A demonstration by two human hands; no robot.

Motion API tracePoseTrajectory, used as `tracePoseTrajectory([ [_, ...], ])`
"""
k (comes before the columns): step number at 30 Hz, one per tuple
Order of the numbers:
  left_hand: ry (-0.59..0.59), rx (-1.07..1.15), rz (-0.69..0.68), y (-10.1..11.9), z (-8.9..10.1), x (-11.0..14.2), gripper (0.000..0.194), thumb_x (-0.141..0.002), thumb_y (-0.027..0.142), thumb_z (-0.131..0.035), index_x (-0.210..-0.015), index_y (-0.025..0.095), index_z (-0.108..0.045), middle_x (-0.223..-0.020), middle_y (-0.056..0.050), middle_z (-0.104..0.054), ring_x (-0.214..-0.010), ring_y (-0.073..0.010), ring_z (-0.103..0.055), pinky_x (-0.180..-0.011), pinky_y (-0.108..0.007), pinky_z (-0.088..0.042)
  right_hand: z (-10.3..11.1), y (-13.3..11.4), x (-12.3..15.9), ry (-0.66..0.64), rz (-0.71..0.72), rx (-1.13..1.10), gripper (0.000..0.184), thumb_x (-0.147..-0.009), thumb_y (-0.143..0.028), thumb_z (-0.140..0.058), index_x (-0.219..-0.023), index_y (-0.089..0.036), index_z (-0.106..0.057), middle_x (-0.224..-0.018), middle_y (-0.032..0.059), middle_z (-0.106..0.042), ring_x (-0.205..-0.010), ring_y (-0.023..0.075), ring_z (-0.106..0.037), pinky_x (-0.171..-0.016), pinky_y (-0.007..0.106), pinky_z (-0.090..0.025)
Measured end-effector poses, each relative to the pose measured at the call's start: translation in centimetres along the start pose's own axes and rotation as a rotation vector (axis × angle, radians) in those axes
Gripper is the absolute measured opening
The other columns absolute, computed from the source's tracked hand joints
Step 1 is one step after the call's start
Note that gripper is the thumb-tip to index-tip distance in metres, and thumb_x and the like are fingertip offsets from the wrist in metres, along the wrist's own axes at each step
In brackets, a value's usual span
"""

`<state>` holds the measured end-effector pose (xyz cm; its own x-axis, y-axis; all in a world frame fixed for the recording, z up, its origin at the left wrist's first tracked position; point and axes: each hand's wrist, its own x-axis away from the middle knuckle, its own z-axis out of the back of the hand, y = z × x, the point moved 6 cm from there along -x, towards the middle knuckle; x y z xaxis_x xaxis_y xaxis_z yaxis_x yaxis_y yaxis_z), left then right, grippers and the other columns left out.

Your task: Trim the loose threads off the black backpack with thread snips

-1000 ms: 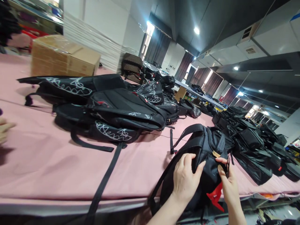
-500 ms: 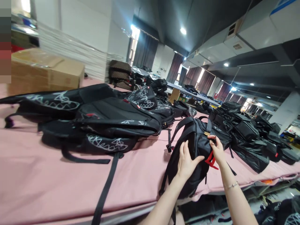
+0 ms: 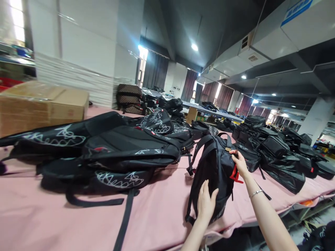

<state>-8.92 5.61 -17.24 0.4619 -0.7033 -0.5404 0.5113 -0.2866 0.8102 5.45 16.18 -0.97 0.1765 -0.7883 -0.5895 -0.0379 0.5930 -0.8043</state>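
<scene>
A black backpack (image 3: 218, 174) stands upright on the pink-covered table, tilted a little. My left hand (image 3: 206, 200) lies flat against its lower side, fingers stretched out and thumb apart. Near the top, beside a gold-coloured metal tag, my right hand (image 3: 239, 164) pinches the backpack by a small dark piece whose kind I cannot make out. Just below those fingers hangs a red strap (image 3: 236, 175). Loose shoulder straps (image 3: 192, 167) hang at the backpack's left side.
Black backpacks with white scribble prints (image 3: 120, 150) lie piled at the left. More black bags (image 3: 277, 150) are heaped at the right along the pink table cover (image 3: 157, 209). A cardboard box (image 3: 44, 104) and a brown checked bag (image 3: 130, 97) stand farther back.
My left hand has slid down the backpack's side from near its top. The right hand keeps its pinch near the top. The view has shifted slightly.
</scene>
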Motion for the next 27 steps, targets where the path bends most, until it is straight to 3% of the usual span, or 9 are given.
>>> tracePoseTrajectory([
  [4,0.065,0.026,-0.075,1.2,0.9,-0.4,0.039,-0.085,0.034,-0.047,-0.117,0.012,-0.051,-0.120,-0.017,-0.056,-0.114,-0.0258,-0.051,-0.095,-0.046,-0.044,0.3,0.8,0.3,0.053,-0.092,-0.043,0.017,-0.066,-0.032,-0.065,-0.078,-0.020,-0.064,-0.082,-0.0009,-0.060,-0.077,0.0174,-0.051,-0.074,0.028,-0.037],
  [8,0.100,0.045,-0.143,4.0,2.4,-2.0,0.048,-0.084,0.037,-0.048,-0.126,0.013,-0.043,-0.131,-0.017,-0.046,-0.123,-0.0251,-0.042,-0.100,-0.045,-0.039,-0.2,1.5,1.1,0.057,-0.196,-0.102,0.021,-0.063,-0.032,-0.069,-0.078,-0.019,-0.064,-0.072,-0.0032,-0.058,-0.062,0.0129,-0.046,-0.061,0.024,-0.035],
  [11,0.092,0.031,-0.108,5.5,3.6,-3.6,0.063,-0.081,0.043,-0.052,-0.133,0.012,-0.034,-0.138,-0.019,-0.037,-0.129,-0.0277,-0.034,-0.102,-0.047,-0.035,-1.6,1.4,2.1,0.012,-0.275,-0.155,0.026,-0.059,-0.033,-0.073,-0.080,-0.019,-0.064,-0.066,-0.0041,-0.056,-0.057,0.0113,-0.044,-0.056,0.023,-0.034],
  [14,0.130,0.037,-0.049,5.7,5.3,-4.2,0.065,-0.081,0.043,-0.052,-0.134,0.010,-0.032,-0.134,-0.022,-0.042,-0.125,-0.0299,-0.039,-0.099,-0.048,-0.040,-4.0,0.6,3.5,-0.070,-0.339,-0.214,0.030,-0.058,-0.034,-0.076,-0.082,-0.020,-0.063,-0.067,-0.0035,-0.058,-0.056,0.0114,-0.047,-0.055,0.022,-0.035],
  [19,0.370,0.029,-0.197,7.3,9.7,-1.0,0.039,-0.085,0.027,-0.050,-0.121,0.011,-0.048,-0.111,-0.017,-0.062,-0.101,-0.0236,-0.060,-0.085,-0.037,-0.051,-8.1,-1.3,6.1,-0.229,-0.414,-0.316,0.030,-0.061,-0.034,-0.077,-0.084,-0.021,-0.062,-0.066,-0.0040,-0.057,-0.057,0.0110,-0.050,-0.055,0.021,-0.038],
  [22,0.494,-0.044,-0.219,8.5,12.5,1.4,0.038,-0.083,0.023,-0.055,-0.118,0.010,-0.051,-0.104,-0.017,-0.065,-0.092,-0.0224,-0.064,-0.080,-0.034,-0.052,-9.9,-2.8,7.3,-0.295,-0.435,-0.364,0.028,-0.063,-0.033,-0.077,-0.084,-0.022,-0.062,-0.067,-0.0047,-0.056,-0.057,0.0103,-0.051,-0.055,0.020,-0.039],
  [27,0.500,-0.100,-0.151,9.0,14.9,1.8,0.044,-0.085,0.027,-0.051,-0.126,0.012,-0.045,-0.115,-0.018,-0.060,-0.106,-0.0244,-0.057,-0.089,-0.037,-0.049,-11.5,-3.7,7.6,-0.218,-0.432,-0.446,0.028,-0.061,-0.028,-0.078,-0.084,-0.020,-0.064,-0.073,-0.0024,-0.061,-0.065,0.0148,-0.057,-0.060,0.024,-0.045],
])
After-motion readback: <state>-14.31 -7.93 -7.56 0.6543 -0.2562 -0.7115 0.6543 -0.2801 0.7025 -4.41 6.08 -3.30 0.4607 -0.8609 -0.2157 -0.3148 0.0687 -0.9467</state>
